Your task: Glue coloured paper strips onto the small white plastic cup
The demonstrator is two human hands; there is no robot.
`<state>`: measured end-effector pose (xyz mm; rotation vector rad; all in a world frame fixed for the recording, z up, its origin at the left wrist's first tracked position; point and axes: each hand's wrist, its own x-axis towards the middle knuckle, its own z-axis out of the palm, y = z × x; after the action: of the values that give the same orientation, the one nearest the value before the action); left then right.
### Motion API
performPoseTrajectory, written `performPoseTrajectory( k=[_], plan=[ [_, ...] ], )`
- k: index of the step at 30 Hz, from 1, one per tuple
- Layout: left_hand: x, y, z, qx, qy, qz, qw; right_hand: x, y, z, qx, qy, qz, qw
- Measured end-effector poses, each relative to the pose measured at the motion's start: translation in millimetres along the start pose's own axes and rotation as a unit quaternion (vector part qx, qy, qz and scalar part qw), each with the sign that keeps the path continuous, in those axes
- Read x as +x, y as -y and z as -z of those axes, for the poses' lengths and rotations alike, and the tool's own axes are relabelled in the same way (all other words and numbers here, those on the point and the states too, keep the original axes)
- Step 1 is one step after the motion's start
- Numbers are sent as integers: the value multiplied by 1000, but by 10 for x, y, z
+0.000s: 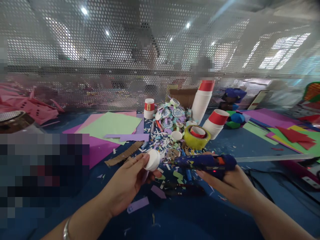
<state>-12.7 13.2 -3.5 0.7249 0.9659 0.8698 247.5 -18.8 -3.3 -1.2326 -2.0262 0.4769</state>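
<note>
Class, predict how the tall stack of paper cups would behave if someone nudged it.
The tall cup stack would probably topple easily, being narrow and apparently leaning. It is likely light for its size, as it looks like paper. Being nested, it might bend or separate.

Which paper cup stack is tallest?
The long white paper-cup stack with a red-banded top, behind the round yellow tape roll. It rises above the short stack on its right and the small stack at left.
</note>
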Motion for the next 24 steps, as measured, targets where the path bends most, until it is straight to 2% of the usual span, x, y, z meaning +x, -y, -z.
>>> performPoseTrajectory(
  k=[3,10,18,24],
  plan=[
    [-15,21,-26,14,3,9,1000,-30,-50,-55,-24,-15,7,1000],
    [-26,53,-41,17,32,10,999,-43,-100,-79,-107,-48,95,989],
    [-26,76,-38,10,37,14,999,-80,-162,-108,-152,-80,93,981],
    [-39,67,-74,-1,32,31,999,-92,-176,-81,-191,-59,102,975]
  ],
)
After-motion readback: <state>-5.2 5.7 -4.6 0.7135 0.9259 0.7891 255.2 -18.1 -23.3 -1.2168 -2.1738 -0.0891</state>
